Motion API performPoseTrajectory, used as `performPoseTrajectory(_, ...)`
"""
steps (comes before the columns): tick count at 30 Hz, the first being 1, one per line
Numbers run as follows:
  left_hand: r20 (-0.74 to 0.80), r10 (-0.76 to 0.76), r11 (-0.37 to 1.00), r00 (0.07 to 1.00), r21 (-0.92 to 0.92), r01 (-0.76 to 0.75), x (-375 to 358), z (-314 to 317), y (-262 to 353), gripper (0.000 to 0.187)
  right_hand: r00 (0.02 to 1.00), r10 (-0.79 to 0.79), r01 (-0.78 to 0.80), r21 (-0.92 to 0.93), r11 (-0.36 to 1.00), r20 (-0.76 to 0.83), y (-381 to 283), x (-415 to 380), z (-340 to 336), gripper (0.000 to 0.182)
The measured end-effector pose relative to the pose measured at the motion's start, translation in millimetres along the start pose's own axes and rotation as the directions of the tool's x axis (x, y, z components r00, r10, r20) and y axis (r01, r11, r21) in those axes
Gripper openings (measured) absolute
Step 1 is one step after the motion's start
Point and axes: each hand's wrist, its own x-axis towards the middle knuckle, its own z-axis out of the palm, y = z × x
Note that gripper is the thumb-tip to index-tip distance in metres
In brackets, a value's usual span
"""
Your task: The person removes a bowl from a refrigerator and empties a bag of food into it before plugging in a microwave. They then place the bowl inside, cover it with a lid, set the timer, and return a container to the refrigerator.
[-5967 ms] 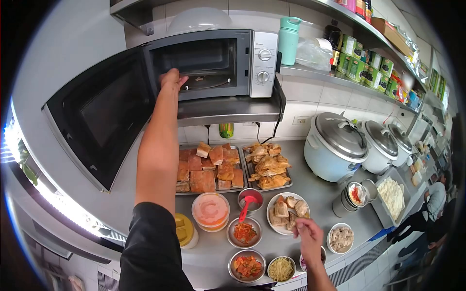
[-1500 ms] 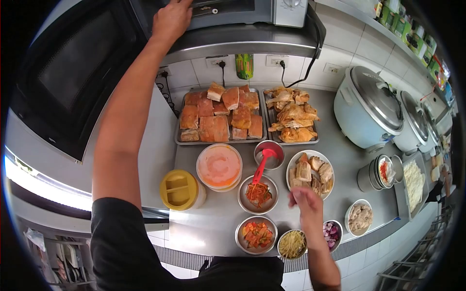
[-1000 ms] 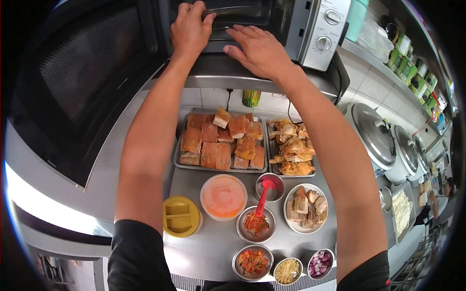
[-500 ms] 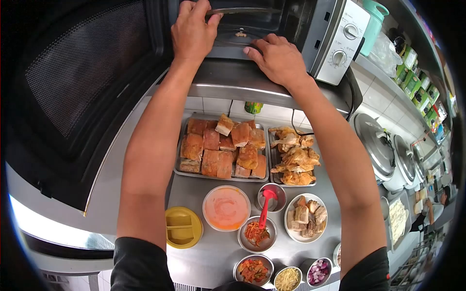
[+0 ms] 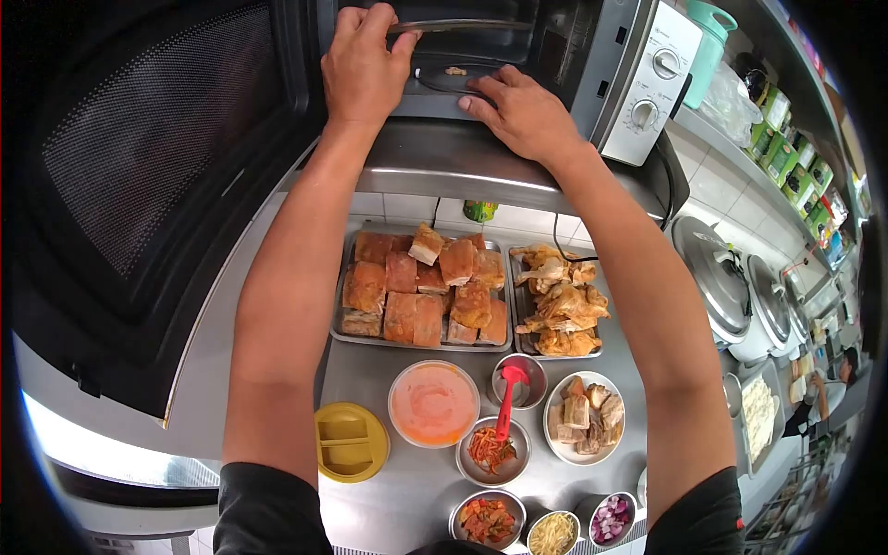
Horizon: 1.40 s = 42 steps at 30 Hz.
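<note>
- The left hand is narrowed in a pinch, thumb against bent fingers, holding the left edge of a glass plate.
- The plate is thin and clear, seen almost edge-on as a slim, greyish band with a faint shine; it is raised above the microwave's floor, just inside the front opening.
- The right hand is half curled, palm down, its fingertips at the front edge of the microwave floor, beside a dark, thin ring; I cannot tell whether they grip it.
- The ring curves low over the floor, with a small white roller at its left; a pale, knobbly hub stands near its middle.
- The microwave has a dark interior, a grey frame and a silver panel with two knobs; its black, mesh-windowed door hangs wide open on the left.
- It sits on a steel shelf, above the back edge of the counter, where a tray of browned meat lies.
</note>
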Motion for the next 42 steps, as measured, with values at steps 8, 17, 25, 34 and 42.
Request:
performPoseTrajectory(8,0.033,-0.106,0.986,0.994,-0.125,0.11,8,-16,21,0.022,0.981,0.184,-0.182,0.037,0.983,-0.061,1,-2,-7,0.042)
performPoseTrajectory(17,0.032,-0.107,0.983,0.994,-0.144,0.111,9,-17,21,0.021,0.994,0.08,-0.081,-0.006,0.997,-0.071,-9,2,1,0.051)
performPoseTrajectory(25,0.032,-0.122,0.983,0.992,-0.131,0.125,9,-17,20,0.021,0.986,0.163,-0.163,-0.018,0.986,0.017,-18,0,-14,0.055)
performPoseTrajectory(34,0.03,-0.11,0.984,0.994,-0.137,0.113,10,-16,21,0.022,0.95,0.167,-0.128,0.16,0.979,-0.266,-4,7,-6,0.048)
performPoseTrajectory(42,-0.012,-0.007,0.99,1.0,-0.14,0.005,0,3,-2,0.026,0.652,0.717,-0.254,0.962,-0.102,0.248,8,34,-29,0.064)
